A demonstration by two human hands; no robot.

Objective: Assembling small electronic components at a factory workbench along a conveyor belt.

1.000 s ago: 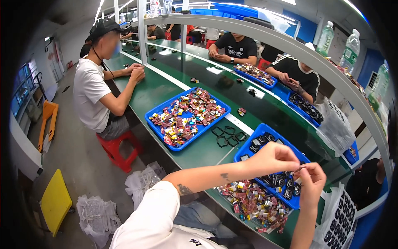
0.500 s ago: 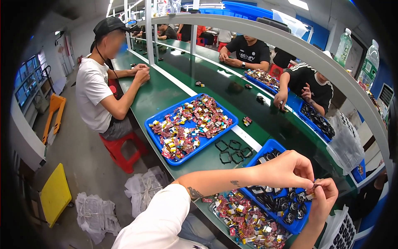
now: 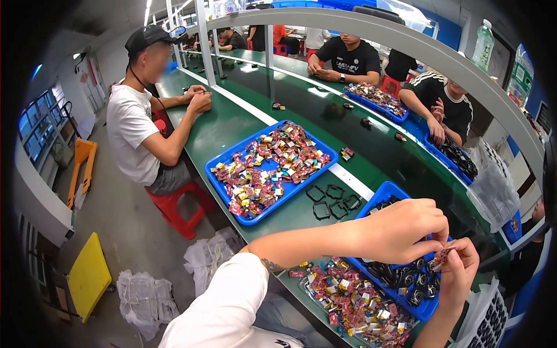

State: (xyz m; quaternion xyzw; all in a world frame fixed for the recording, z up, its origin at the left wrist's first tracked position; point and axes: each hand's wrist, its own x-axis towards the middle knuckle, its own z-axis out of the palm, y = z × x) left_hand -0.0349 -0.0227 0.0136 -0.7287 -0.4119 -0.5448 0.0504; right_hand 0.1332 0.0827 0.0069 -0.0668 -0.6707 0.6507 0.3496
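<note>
A small red circuit board (image 3: 443, 257) is pinched between the thumb and fingers of my right hand (image 3: 461, 271). My left hand (image 3: 413, 229) reaches across from the left, its closed thumb and fingertips meeting the board's near edge. Both hands are above a blue tray (image 3: 428, 316) of black cased parts (image 3: 415, 297) with coiled pieces. Below my left forearm lies a heap of similar red boards (image 3: 354, 296) with yellow and silver pieces. My left hand hides part of the tray, and my fingers cover much of the held board.
Another blue tray (image 3: 332, 164) full of red boards stands on the green table, beside several black frames (image 3: 321, 210). A grey shelf post (image 3: 204, 43) and curved rail rise over the line. Co-workers sit at left and across. White sheets of black parts (image 3: 488, 318) lie at right.
The board between my hands has tilted, so more of its red face shows. Across the belt, a co-worker's hand has moved from a small part to the blue tray. The view has shifted slightly.
</note>
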